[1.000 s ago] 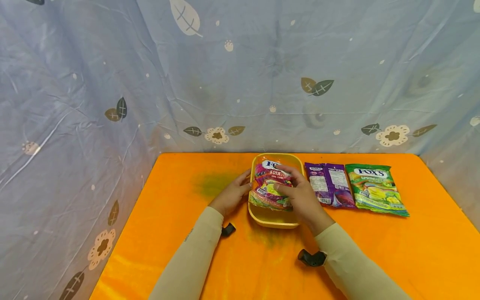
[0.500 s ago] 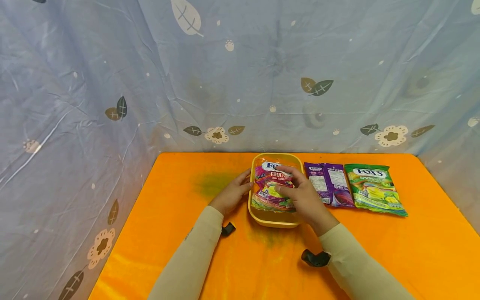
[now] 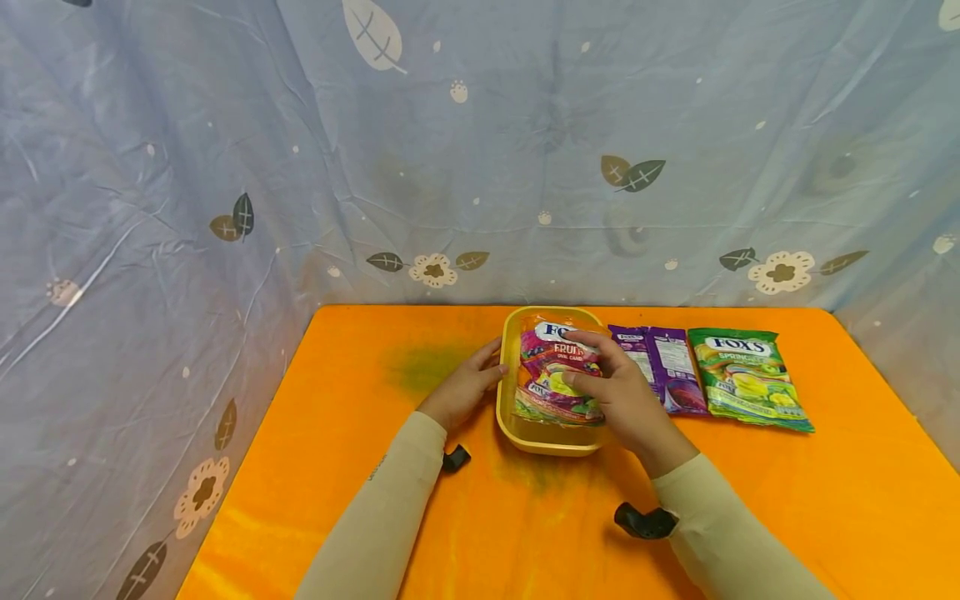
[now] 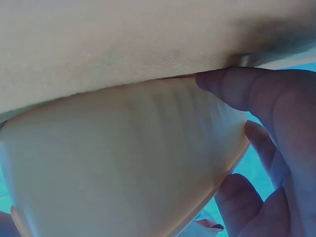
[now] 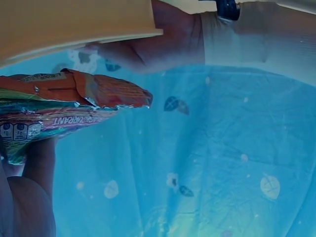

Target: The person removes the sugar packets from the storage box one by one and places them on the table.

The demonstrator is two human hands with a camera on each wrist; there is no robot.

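Note:
A yellow plastic tub point(image 3: 551, 448) stands near the back of the table. My left hand point(image 3: 467, 387) holds its left rim, thumb over the edge and fingers along the outer wall; the left wrist view shows these fingers point(image 4: 276, 113) by the tub wall point(image 4: 113, 163). My right hand point(image 3: 626, 392) grips the right side of a pink and purple candy bag point(image 3: 551, 379) labelled Fox's Fruit. From the head, this bag covers much of the tub's inside. The right wrist view shows the bag point(image 5: 64, 98) apart from the tub's rim point(image 5: 108, 37).
Right of the tub lie purple candy packs point(image 3: 678, 375), back side up and partly behind my right hand. A green Fox's Spring candy bag point(image 3: 750, 379) lies beside them. An orange cloth point(image 3: 360, 375) covers the table, and a patterned curtain point(image 3: 525, 150) hangs behind.
My right hand has moved a little to the right, carrying the pink and purple candy bag with it. The left hand and the tub stay where they were.

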